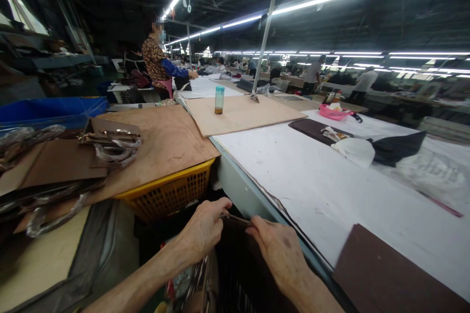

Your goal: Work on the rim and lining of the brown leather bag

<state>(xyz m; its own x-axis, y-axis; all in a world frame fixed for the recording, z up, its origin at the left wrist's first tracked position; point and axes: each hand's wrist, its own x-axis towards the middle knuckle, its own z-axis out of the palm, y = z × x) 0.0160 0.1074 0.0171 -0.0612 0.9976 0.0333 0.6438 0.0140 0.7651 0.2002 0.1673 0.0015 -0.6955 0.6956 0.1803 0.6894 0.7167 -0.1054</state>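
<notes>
Both my hands are low in front of me, below the edge of the long white table (316,176). My left hand (203,230) and my right hand (279,249) pinch the top edge of a thin dark brown piece (237,219) between their fingers. The piece hangs down into a dark gap between the table and a yellow basket (169,193); its lower part is lost in shadow. A dark brown flat panel (385,274) lies on the table just right of my right hand.
A plywood sheet (165,146) covers the yellow basket, with brown cards and wrapped metal handles (117,149) on it. Farther along the table are a board with a teal-capped bottle (219,99), a brown piece, white and black cloth (367,149). A person (157,61) stands at the far left.
</notes>
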